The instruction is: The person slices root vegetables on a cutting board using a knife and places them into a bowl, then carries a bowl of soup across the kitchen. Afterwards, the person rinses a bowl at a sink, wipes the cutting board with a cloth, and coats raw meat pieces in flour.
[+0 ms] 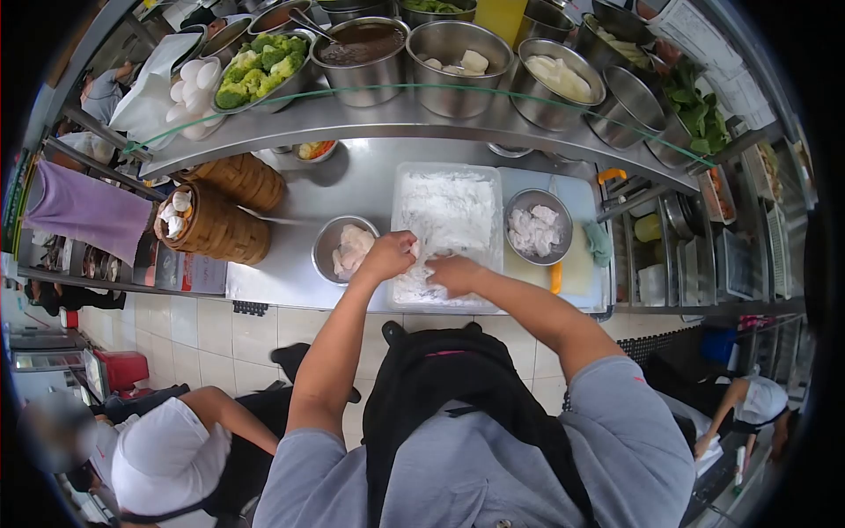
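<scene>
My left hand (393, 256) is closed in a pinch at the left edge of a clear plastic tub (495, 180) of white powder (447, 211). Something pale shows at its fingertips, too small to name. Inside the tub, my right hand (453, 275) reaches down into the powder, its fingertips dusted white and smeared by motion. Pale pink raw meat pieces (352, 250) lie in a steel bowl (322, 261) just left of my left hand. To the right of the tub, white-coated pieces (534, 231) fill another steel bowl (565, 249).
Overhead, a steel shelf (352, 119) carries broccoli (262, 69), eggs (191, 92), a pot of brown sauce (361, 84) and several other pots. Bamboo steamers (220, 224) stand at left. A cutting board (581, 207) lies under the right bowl. Co-workers (176, 453) are behind me on both sides.
</scene>
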### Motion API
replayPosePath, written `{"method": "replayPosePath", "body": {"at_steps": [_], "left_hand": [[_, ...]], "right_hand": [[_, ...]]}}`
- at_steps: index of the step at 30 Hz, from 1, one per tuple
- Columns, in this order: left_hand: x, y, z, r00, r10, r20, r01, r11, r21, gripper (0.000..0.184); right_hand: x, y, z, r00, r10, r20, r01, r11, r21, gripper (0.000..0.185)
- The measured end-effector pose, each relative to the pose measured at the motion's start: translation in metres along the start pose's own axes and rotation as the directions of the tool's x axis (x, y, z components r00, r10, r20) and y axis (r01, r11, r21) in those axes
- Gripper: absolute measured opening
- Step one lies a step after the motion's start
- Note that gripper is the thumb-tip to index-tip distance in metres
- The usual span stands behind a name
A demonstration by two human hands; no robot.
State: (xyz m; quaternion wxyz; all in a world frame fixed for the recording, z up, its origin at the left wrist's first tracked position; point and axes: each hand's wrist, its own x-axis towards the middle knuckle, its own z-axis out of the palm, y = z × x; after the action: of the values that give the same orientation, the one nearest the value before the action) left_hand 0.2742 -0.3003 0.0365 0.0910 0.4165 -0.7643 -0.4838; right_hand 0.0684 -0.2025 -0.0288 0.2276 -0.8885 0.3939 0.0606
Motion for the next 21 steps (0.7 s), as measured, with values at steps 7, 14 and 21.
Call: {"method": "replayPosePath", "body": {"at_steps": [7,14,21], "left_hand": [[-0.003,0.021,0.014,0.996,0.002,0.084,-0.005,0.999,0.036,0.034],[0.038,-0.009,0.074,0.999,0.007,0.043,0.002,0.979,-0.206,0.039],[0.008,-0.001,0.039,0.966,0.148,-0.214,-0.170,0.981,-0.089,0.025]], "right_hand": [[-0.029,0.051,-0.025,0.774,0.630,-0.059,-0.527,0.694,0.490,0.052],[-0.042,0.036,-0.051,0.351,0.930,-0.106,-0.395,0.250,0.884,0.059],[-0.017,0.004,0.007,0.467,0.869,-0.162,-0.763,0.489,0.423,0.073]]}}
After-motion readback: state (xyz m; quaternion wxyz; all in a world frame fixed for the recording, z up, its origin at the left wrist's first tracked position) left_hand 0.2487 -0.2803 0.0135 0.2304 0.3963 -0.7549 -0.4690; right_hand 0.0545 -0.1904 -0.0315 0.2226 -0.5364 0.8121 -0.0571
